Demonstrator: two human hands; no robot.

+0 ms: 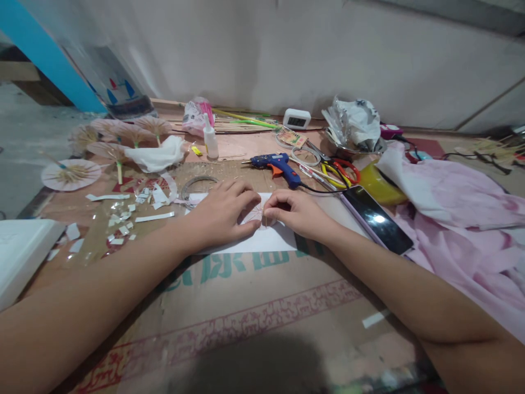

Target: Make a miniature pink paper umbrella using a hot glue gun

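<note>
My left hand and my right hand rest close together on a white sheet of paper lying on cardboard. Between the fingertips sits a small pink paper piece with thin radiating sticks, a little umbrella top. The left fingers press down on it from the left. The right thumb and forefinger pinch its right edge. Most of the piece is hidden by the fingers.
A blue glue gun, scissors, a phone and pink cloth lie to the right. A glue bottle, finished paper umbrellas, white paper scraps and a white box are on the left.
</note>
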